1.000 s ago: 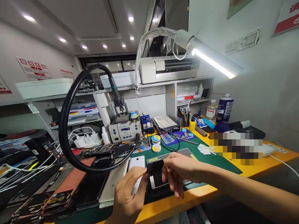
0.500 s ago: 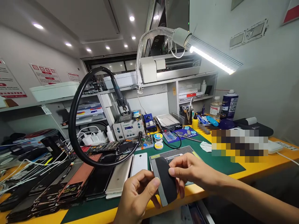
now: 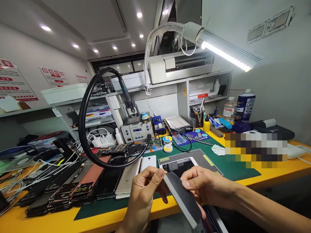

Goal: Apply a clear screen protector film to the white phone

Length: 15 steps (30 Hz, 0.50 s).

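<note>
Head view: two hands share one flat grey-and-black panel (image 3: 183, 197), tilted, out past the yellow bench edge (image 3: 73, 221). The left hand (image 3: 143, 194) pinches its top corner; the right hand (image 3: 206, 189) grips its side. One white phone (image 3: 181, 165) lies on one perforated pad (image 3: 201, 157) just beyond, one hose loop (image 3: 84, 129) to the left.

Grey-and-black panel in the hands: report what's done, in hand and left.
Done: an opened phone lies on the perforated pad. In hand: left hand and right hand pinch the grey-and-black panel above the bench edge. Left: the panel is not yet on the phone.
</note>
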### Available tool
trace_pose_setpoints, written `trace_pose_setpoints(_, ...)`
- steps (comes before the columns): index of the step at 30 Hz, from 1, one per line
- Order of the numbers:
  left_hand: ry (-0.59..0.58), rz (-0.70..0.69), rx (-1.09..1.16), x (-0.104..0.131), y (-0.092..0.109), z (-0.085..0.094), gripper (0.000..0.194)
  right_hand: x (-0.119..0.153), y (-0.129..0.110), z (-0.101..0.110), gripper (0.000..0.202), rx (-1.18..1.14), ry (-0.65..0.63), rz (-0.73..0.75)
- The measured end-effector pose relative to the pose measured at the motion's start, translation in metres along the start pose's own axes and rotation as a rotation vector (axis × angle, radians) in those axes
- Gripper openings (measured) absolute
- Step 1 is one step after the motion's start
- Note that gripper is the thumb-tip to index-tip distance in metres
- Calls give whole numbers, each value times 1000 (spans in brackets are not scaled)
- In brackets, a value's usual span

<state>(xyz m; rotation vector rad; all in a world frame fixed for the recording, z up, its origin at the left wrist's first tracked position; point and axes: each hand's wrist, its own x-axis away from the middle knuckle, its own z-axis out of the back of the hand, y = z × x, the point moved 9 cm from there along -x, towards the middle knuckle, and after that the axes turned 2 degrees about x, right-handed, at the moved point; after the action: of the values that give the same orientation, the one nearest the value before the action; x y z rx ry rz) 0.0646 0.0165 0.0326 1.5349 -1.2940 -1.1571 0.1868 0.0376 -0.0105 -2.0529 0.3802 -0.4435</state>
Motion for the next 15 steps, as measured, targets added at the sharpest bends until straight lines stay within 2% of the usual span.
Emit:
trace_pose_setpoints(5, 28, -57, -114, 3, 5, -1, 34, -6, 13, 5, 19, -137, 37, -40)
trace_pose_setpoints(11, 12, -102, -218, 8, 7, 0, 33, -11, 20, -2, 22, -202, -52, -76)
trace_pose_setpoints(15, -106, -348, -545, 18, 26, -10, 16, -10, 38, -1, 15, -237, -41, -204)
